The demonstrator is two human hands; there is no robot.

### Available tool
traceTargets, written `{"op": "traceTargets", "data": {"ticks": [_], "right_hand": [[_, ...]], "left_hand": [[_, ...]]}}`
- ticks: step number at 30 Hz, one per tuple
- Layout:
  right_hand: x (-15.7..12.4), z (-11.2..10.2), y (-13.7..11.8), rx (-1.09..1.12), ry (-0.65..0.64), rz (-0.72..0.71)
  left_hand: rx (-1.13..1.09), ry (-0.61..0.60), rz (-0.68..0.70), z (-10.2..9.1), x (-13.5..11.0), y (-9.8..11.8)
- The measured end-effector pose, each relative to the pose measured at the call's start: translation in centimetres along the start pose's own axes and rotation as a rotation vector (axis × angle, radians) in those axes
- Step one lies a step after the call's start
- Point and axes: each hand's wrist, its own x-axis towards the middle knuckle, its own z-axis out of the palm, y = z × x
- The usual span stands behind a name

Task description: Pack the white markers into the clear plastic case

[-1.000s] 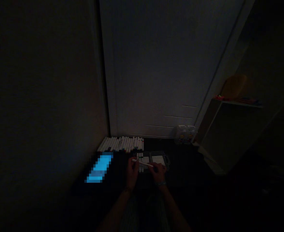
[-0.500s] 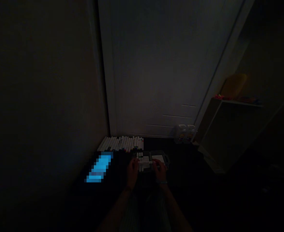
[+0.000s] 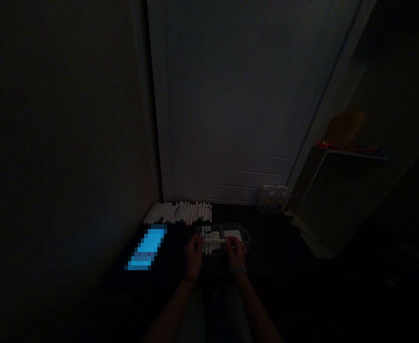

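Observation:
A white marker [image 3: 214,240] lies level between my two hands, above an open clear plastic case [image 3: 245,233]. My left hand [image 3: 194,247] pinches its left end, and my right hand [image 3: 235,250] grips the right end with bent fingers. Under the marker, several white markers [image 3: 206,232] lie side by side in the left part of the case. A pale panel or card shows in each half of the case. Dim light hides the finer detail of my fingertips.
Behind the case on the left, a row of several white markers [image 3: 181,213] lies on the dark table [image 3: 274,247]. A lit, blurred screen [image 3: 147,247] is at the left. Two clear jugs [image 3: 273,199] stand at the back right, near a cabinet [image 3: 345,190].
My left hand has shifted very slightly left. The marker stays held between both hands, and the other things have not moved.

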Motion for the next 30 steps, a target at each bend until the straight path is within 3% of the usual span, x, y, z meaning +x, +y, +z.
{"op": "traceTargets", "data": {"ticks": [17, 30], "right_hand": [[-0.5, 0.3, -0.7, 0.057, -0.106, -0.032], [-0.5, 0.1, -1.1, 0.051, -0.111, -0.048]], "left_hand": [[0.087, 0.01, -0.038, 0.2, 0.0, -1.0], [0.128, 0.042, -0.005, 0.1, 0.1, -0.9]]}}
